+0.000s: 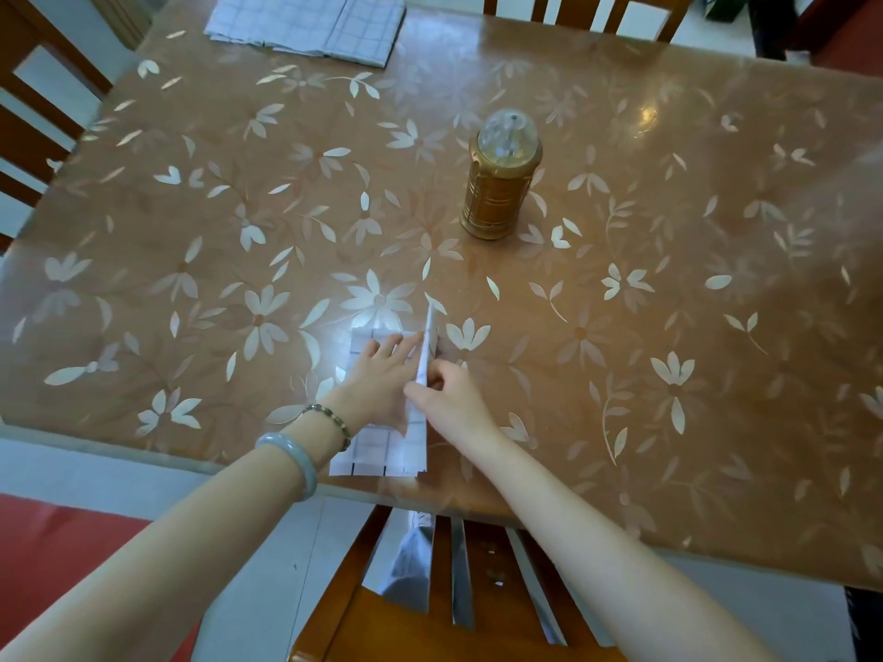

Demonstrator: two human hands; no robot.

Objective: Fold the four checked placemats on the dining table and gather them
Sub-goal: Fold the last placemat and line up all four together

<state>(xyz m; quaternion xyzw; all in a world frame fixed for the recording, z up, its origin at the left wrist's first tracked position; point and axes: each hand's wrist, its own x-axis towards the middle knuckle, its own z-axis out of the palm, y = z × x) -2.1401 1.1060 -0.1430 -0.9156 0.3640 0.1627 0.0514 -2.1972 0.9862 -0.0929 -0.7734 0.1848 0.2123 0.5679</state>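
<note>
The left hand [382,382] lies flat on the checked placemat [382,451], fingers straight and slightly spread, pressing it to the dining table [669,241]. The right hand [454,398] pinches the placemat's right flap, which stands nearly upright; the fingers behind the cloth are hard to make out. The placemat sits at the table's near edge, its long axis running from that edge towards the far one. Folded checked placemats [306,21] lie at the far left corner. A brown lantern [500,183] stands near the middle.
</note>
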